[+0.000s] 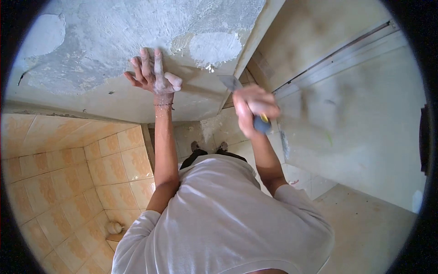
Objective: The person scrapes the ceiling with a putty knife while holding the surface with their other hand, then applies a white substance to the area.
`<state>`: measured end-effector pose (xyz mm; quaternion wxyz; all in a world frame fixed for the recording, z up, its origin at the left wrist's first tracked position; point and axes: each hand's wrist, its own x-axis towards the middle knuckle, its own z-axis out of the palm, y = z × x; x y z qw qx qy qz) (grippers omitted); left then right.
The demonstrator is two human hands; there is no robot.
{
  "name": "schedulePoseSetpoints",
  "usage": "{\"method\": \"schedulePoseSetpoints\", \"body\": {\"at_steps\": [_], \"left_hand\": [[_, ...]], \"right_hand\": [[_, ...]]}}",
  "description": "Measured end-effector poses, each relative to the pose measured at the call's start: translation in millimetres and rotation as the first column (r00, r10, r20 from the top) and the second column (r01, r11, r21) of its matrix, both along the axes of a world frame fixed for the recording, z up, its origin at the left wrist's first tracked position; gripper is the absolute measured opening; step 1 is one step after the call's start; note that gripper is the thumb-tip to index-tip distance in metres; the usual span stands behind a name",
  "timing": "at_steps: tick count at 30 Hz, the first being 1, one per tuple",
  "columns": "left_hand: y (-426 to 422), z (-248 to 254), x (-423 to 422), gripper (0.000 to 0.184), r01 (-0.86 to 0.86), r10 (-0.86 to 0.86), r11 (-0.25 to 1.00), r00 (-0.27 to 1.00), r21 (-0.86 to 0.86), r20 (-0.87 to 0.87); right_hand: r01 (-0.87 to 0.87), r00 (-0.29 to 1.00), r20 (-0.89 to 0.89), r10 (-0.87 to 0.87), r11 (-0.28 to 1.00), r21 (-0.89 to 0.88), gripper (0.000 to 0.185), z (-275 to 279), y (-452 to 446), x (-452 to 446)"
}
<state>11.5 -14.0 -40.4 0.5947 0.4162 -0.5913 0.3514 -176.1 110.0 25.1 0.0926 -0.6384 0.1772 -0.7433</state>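
Note:
My left hand (pixel 153 73), dusted white, lies with its fingers spread against the wall (pixel 114 39). The wall's upper part is bare grey-white plaster, and its lower part carries smooth pale paint. Closed around a putty knife (pixel 231 83), my right hand (pixel 255 107) is held near the wall's right-hand edge and is smeared by motion. The flat metal blade points up and left, and the dark handle end with a yellow spot shows below the fist. Just left of the blade, a white patch (pixel 214 47) on the wall has ragged edges with loose flakes at its bottom.
Orange-patterned tiles (pixel 114 164) cover a low-walled area on the left, with a small rounded object (pixel 115 227) on a ledge. A pale panel (pixel 356 118) stands on the right. White dust lies on the tiled floor (pixel 228 125) by my feet.

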Motion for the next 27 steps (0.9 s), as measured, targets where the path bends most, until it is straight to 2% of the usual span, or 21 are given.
{"method": "schedulePoseSetpoints", "body": {"at_steps": [2,4,6,7,8,10,11,12,14,15,17,18,20,22,24,25,27], "left_hand": [[2,-1,-1,0.086,-0.011,0.011,1.0,1.0,0.02,-0.003],[6,0,-1,0.086,-0.004,0.004,0.999,1.0,0.042,0.004],[7,3,-3,0.085,-0.007,0.007,0.999,1.0,0.046,-0.01],[7,2,-4,0.085,0.001,0.0,0.999,1.0,0.042,-0.011],[6,-1,-2,0.085,0.003,-0.003,1.0,1.0,0.03,-0.006],[0,1,-1,0.084,-0.006,0.006,1.0,1.0,0.008,-0.005],[0,0,-1,0.084,0.002,-0.002,1.0,1.0,0.013,-0.011],[2,-1,-2,0.085,0.012,-0.012,1.0,1.0,0.021,-0.016],[3,-1,-1,0.085,0.007,-0.006,0.999,1.0,0.034,-0.012],[4,0,-1,0.085,0.002,-0.001,0.999,1.0,0.037,-0.012],[10,2,-1,0.089,0.006,-0.006,0.996,1.0,0.086,-0.007],[12,3,-1,0.093,-0.001,0.001,0.991,1.0,0.132,0.0],[7,1,-1,0.09,0.009,-0.009,0.997,1.0,0.076,-0.003],[2,2,0,0.087,0.003,-0.003,1.0,1.0,0.024,-0.01],[5,1,0,0.087,0.019,-0.019,0.998,1.0,0.055,-0.006],[7,1,-1,0.085,0.009,-0.009,0.998,1.0,0.06,-0.01],[9,2,-1,0.085,-0.001,0.002,0.997,1.0,0.072,-0.011]], "right_hand": [[-0.143,0.989,-0.058,0.138,0.986,-0.092,0.038,25,21,-6],[-0.123,0.989,-0.097,0.109,0.981,-0.149,0.037,13,2,-11],[0.145,0.98,-0.128,-0.151,0.988,-0.053,0.037,-5,-26,-9],[0.171,0.981,-0.1,-0.168,0.985,0.022,0.03,-17,-32,-12],[0.174,0.98,-0.098,-0.172,0.985,0.017,0.03,-13,-26,-12],[-0.159,0.987,-0.025,0.158,0.984,-0.079,0.036,2,-5,-9],[-0.224,0.974,0.005,0.226,0.966,-0.128,0.037,13,8,-7],[-0.225,0.974,0.007,0.227,0.967,-0.122,0.037,26,13,-4],[-0.245,0.97,-0.053,0.239,0.938,-0.247,0.039,43,20,2],[-0.229,0.971,-0.009,0.239,0.915,-0.331,0.041,32,4,10],[-0.014,0.983,-0.186,-0.005,0.995,-0.098,0.031,7,-23,1],[-0.009,0.982,-0.188,-0.01,0.995,-0.102,0.031,-7,-22,2],[0.022,0.996,-0.083,-0.014,0.994,0.103,0.032,-24,-28,6],[-0.039,0.996,-0.075,0.042,0.999,0.033,0.032,2,-11,8],[-0.257,0.966,-0.048,0.254,0.962,-0.088,0.038,38,8,8],[-0.259,0.966,-0.045,0.256,0.962,-0.082,0.038,39,6,11],[-0.245,0.969,-0.079,0.233,0.939,-0.243,0.037,40,-7,16]]}}
